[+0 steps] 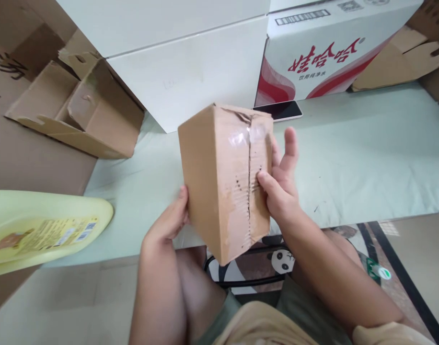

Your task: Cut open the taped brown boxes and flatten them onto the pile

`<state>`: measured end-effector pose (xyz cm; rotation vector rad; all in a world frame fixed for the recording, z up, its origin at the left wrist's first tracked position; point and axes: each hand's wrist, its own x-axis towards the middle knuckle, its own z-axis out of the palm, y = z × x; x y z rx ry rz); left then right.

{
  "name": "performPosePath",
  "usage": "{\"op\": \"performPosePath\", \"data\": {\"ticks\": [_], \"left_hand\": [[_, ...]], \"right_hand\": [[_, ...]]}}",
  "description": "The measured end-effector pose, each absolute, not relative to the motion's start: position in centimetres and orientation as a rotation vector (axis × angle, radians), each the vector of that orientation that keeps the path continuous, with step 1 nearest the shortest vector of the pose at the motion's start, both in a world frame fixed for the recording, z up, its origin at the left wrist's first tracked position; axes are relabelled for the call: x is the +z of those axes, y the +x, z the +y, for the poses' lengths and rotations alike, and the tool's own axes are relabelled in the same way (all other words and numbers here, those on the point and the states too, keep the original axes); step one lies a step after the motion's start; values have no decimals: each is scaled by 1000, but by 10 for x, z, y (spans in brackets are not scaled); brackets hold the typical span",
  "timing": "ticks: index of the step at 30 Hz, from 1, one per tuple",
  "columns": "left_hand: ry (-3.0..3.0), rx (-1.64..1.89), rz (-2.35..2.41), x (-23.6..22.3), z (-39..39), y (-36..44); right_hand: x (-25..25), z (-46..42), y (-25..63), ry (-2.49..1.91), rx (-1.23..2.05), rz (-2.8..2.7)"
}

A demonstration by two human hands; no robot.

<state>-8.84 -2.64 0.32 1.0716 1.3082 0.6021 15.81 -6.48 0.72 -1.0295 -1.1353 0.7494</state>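
A small brown cardboard box with a worn, taped seam is held up in front of me, tilted on one corner. My left hand grips its lower left side, thumb on the near face. My right hand holds the right side, thumb pressed on the taped seam, fingers spread behind the box.
A pale green padded surface lies ahead. On it stand a large white box, a red-and-white printed carton and a phone. Open brown cartons sit at left, a yellow bottle lower left. My knees are below.
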Motion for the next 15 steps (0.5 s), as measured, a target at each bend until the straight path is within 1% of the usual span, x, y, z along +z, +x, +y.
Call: {"op": "performPosePath", "data": {"ticks": [4,7,9,12,15], "left_hand": [[1079,247,1322,14,-25,-83],[1206,205,1328,15,-22,-79],[1319,341,1395,12,-20,-76],[1367,785,1518,2,-15,-75],[1384,1238,1323,-9,-8,-78]], "right_hand": [[10,-63,173,-938,986,-1175],[12,-63,181,-976,1149,-1218],[12,-63,182,-1008,1230,-1264],[8,-63,181,-999,1310,-1327],[7,-63,181,-955,1356,-1391]]}}
